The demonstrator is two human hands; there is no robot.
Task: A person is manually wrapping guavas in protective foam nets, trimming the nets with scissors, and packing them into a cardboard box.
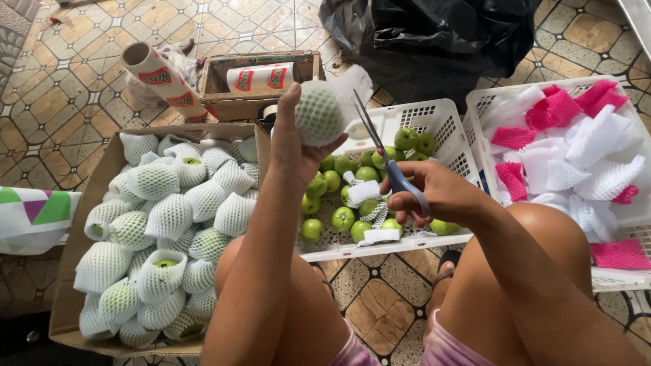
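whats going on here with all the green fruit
A seated person holds up a net-wrapped fruit in the left hand and blue-handled scissors in the right hand. A cardboard box at left is full of wrapped fruits; a white crate ahead holds bare green ones, and another crate holds white and pink foam nets.

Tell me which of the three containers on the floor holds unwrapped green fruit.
The middle white plastic crate: its fruit lie bare, while the cardboard box holds net-wrapped fruit and the right crate only white and pink foam nets.

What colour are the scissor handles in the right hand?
Blue, seen in the head view: the scissors sit in the right hand.
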